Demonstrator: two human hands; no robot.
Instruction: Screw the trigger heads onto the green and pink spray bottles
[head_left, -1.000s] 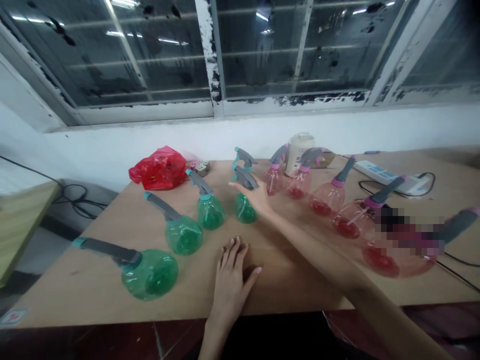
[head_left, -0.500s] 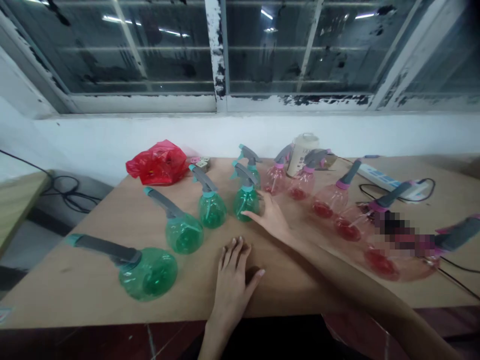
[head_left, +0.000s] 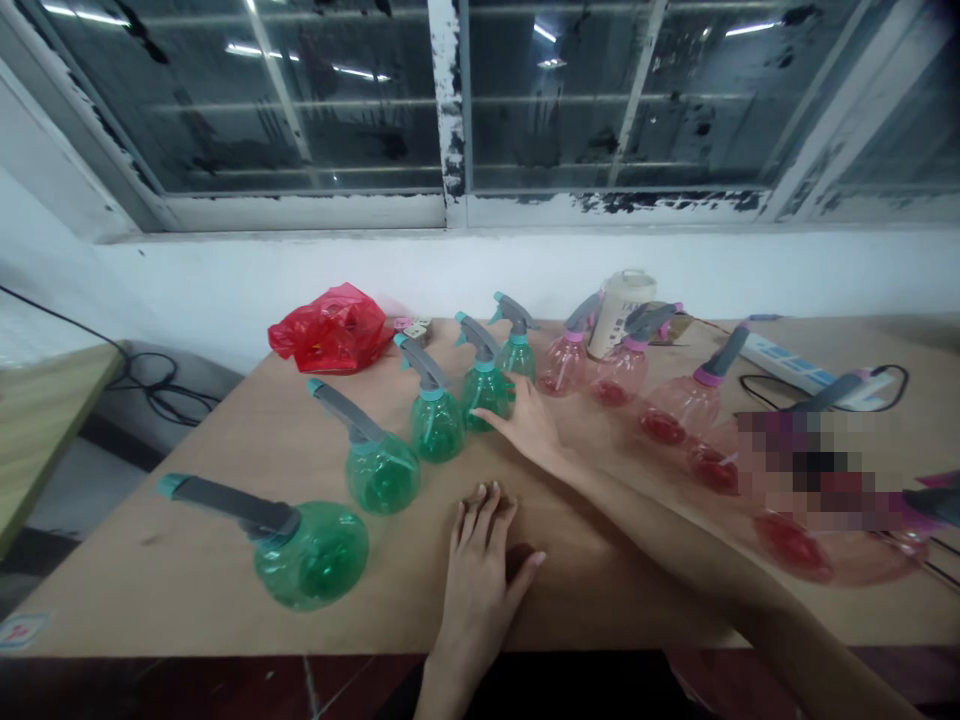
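Right hand [head_left: 531, 428] holds an upright green spray bottle [head_left: 482, 392], contents unclear, nozzle [head_left: 459, 318] pointing left; left hand [head_left: 478, 580], fingers [head_left: 486, 517] loosely spread, rests on worktop [head_left: 405, 595].

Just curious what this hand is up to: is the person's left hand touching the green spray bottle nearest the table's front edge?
Apart. The head view shows a strip of tabletop between the left hand and that green spray bottle.

A plain workroom, perhaps a small workshop, its exact trade unclear: before me, green spray bottles [head_left: 311, 555] and pink spray bottles [head_left: 679, 405] line a wood-topped table [head_left: 405, 600], a power strip [head_left: 787, 362] lies at far right, loose black cables [head_left: 161, 395] coil at left, and strip lights [head_left: 752, 29] gleam in the far window panes [head_left: 555, 120], paint flaking from their white frames [head_left: 452, 110].
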